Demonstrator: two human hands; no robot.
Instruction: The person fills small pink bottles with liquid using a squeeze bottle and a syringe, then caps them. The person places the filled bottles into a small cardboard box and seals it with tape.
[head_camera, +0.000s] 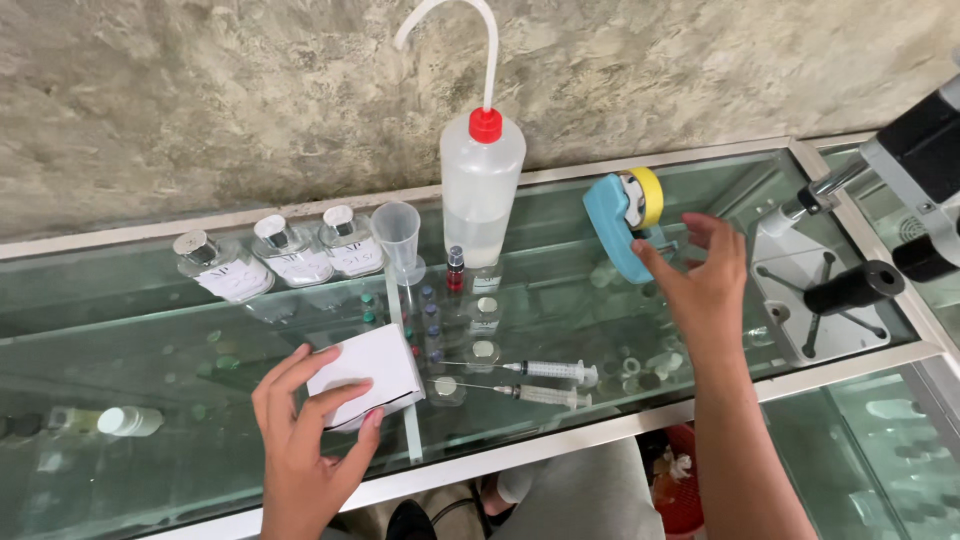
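My left hand (300, 425) grips a small white cardboard box (368, 372) lying on the glass counter top (200, 330). My right hand (703, 283) is raised with fingers spread, its fingertips at a blue and yellow pipette-filler device (622, 218) that stands near the back edge; I cannot tell whether they touch it. Two plastic syringes (548, 382) with needles lie on the glass between my hands. A wash bottle (481, 180) with a red cap and bent white spout stands at the back centre.
Three small glass bottles (285, 255) with labels and a clear measuring cup (398, 238) line the back left. A tiny red-filled vial (456, 270) stands by the wash bottle. A microscope (880, 210) with black knobs sits at right. Small vials show on shelves under the glass.
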